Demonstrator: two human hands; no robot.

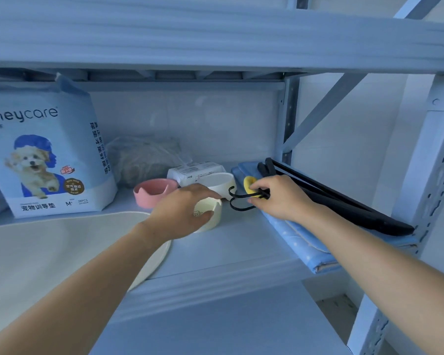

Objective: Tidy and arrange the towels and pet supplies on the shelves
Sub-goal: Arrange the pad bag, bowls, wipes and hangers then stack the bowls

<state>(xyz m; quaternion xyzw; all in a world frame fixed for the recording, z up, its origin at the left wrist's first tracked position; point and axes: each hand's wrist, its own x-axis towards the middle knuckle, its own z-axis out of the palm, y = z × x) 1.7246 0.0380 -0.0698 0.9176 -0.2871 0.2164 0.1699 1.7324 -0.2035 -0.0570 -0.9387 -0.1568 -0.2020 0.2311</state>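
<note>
On the middle shelf my left hand curls over a pale yellow pet bowl, thumb against its front. Behind it stand a pink bowl and a white bowl. My right hand pinches a black looped cord joined to a yellow disc. That hand lies over a folded blue mat, which carries long black flat pieces.
A blue pet-pad bag stands at the left. A grey bundle in plastic and a white wipes pack sit at the back. A large cream oval tray fills the shelf's front left. Metal uprights close off the right.
</note>
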